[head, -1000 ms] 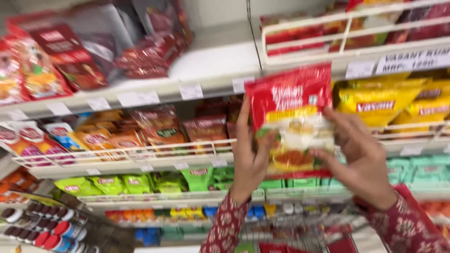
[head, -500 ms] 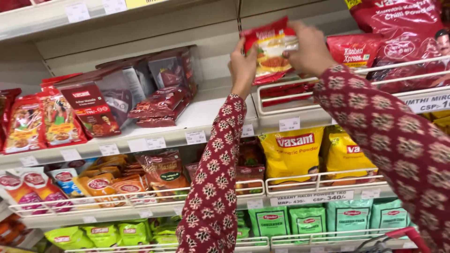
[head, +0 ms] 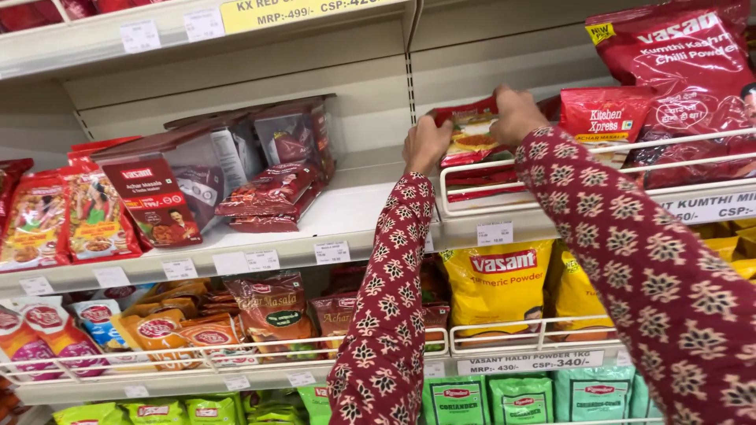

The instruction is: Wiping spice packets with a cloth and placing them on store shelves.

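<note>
My left hand [head: 426,143] and my right hand [head: 516,112] both grip a red and yellow spice packet [head: 470,135]. The packet stands just behind the white wire rail [head: 551,157] of a shelf basket, on top of other flat red packets [head: 482,179]. My left hand holds its left edge, my right hand its top right corner. Both arms wear dark red sleeves with a cream flower print. To the right of the packet stand a small red pouch [head: 605,116] and a large red chilli powder bag [head: 687,71].
Left of the basket the white shelf [head: 346,206] carries clear and dark red pouches [head: 272,161]. Yellow turmeric bags [head: 498,285] fill the shelf below, with orange and brown masala packets [head: 272,311] to their left. Green packets [head: 520,400] line the bottom row.
The packet went from held up in front of me at the yellow-bag shelf, up to the higher shelf, and now down behind the wire rail. My view tilted upward.
</note>
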